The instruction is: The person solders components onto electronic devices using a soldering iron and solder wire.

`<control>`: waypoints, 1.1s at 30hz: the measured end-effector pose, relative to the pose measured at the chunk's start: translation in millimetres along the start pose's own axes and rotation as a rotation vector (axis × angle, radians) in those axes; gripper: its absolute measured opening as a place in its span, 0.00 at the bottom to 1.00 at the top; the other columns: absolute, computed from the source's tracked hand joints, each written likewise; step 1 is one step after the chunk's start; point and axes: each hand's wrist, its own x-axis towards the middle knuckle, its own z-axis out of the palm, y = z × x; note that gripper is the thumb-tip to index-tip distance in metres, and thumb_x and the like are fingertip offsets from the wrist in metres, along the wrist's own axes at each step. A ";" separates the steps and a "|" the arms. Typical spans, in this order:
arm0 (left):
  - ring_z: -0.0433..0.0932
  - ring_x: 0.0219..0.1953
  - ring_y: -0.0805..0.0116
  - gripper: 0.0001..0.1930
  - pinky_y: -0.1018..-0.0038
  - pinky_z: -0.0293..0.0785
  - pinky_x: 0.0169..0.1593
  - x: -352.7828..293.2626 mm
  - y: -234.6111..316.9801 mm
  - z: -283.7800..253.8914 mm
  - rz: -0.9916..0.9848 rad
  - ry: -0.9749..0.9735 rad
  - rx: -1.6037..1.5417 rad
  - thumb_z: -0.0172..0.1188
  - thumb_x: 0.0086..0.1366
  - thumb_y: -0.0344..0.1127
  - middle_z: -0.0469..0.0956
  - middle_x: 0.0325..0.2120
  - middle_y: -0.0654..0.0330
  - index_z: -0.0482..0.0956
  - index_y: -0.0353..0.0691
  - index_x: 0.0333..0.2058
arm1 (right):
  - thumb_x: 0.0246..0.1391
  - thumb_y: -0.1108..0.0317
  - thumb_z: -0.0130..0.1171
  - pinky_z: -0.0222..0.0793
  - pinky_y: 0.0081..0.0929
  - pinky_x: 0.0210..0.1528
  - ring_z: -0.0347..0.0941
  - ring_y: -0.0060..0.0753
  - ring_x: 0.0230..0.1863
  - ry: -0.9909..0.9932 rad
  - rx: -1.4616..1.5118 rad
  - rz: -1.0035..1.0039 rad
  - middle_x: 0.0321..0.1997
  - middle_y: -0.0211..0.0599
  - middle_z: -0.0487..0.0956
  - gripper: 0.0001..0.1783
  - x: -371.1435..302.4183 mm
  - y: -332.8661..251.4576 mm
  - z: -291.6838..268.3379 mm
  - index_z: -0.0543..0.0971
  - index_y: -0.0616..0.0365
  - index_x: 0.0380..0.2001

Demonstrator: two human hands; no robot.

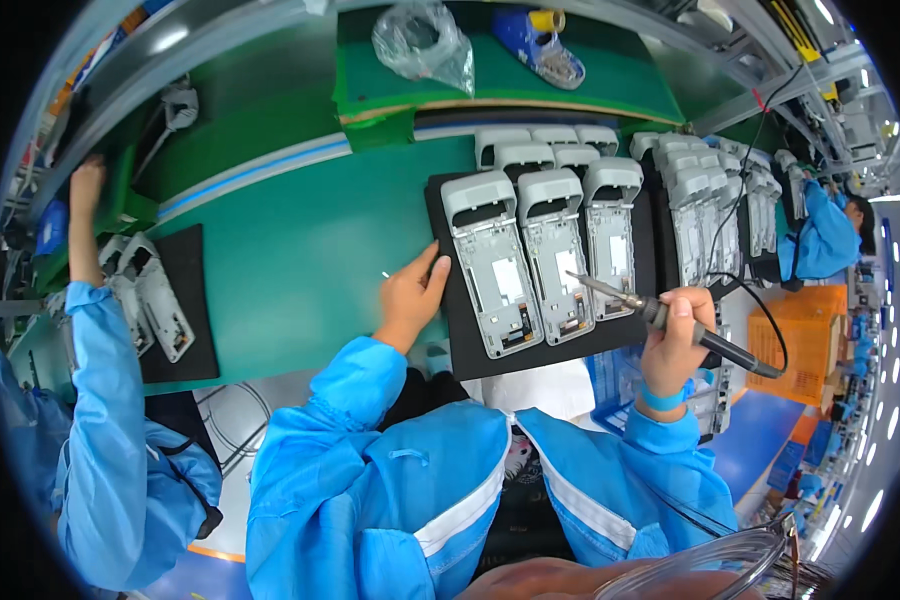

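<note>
My right hand [673,345] has its fingers [682,305] curled tight round the dark handle of a soldering iron [685,328]; the thumb lies along the top of the grip, and the metal tip slants up and to my left, ending over the middle grey housing [556,255] (whether it actually touches, I cannot tell); a black cable [760,305] loops away from the back of the handle towards my right. My left hand [410,297] holds nothing; its fingers are loosely bent, the thumb pressed against the left edge of the black tray [462,345], just beside the left grey housing [492,262]. Three housings lie side by side on that tray, open face up, the right grey housing [610,235] being the third; more of the same kind stand in rows behind and to the right. The tray rests on the green desk [290,255]. Further back sit a crumpled clear plastic bag [425,42] and a blue tool stand [538,45]. At my left another person's arm in a blue sleeve [100,340] reaches up beside a second black mat with grey parts [155,295]; far to my right a further worker in blue [825,235] bends over the line; an orange crate [808,340] stands below.
</note>
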 end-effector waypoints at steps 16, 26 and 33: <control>0.67 0.16 0.67 0.23 0.69 0.62 0.23 0.1 3.8 -13.5 -0.049 -0.183 -0.028 0.50 0.57 0.52 0.68 0.12 0.57 0.74 0.39 0.41 | 0.55 0.62 0.44 0.42 0.11 0.07 0.47 0.11 0.05 -0.036 0.338 0.209 0.05 0.21 0.56 0.12 5.5 -102.0 -69.0 0.65 0.55 0.21; 0.68 0.21 0.71 0.18 0.77 0.63 0.25 10.9 -18.6 -50.4 -0.689 -0.536 -1.114 0.47 0.58 0.42 0.70 0.17 0.63 0.69 0.32 0.39 | 0.57 0.60 0.40 0.40 0.10 0.04 0.45 0.10 0.02 -0.069 0.584 0.154 0.04 0.22 0.57 0.13 8.4 -132.7 -98.9 0.63 0.53 0.23; 0.72 0.38 0.65 0.10 0.76 0.72 0.40 52.6 51.8 -102.0 -0.578 -0.343 -1.639 0.41 0.60 0.23 0.70 0.35 0.52 0.64 0.29 0.40 | 0.57 0.60 0.42 0.43 0.11 0.04 0.48 0.10 0.02 -0.186 0.618 0.161 0.08 0.24 0.66 0.12 23.4 -118.9 -85.3 0.66 0.54 0.24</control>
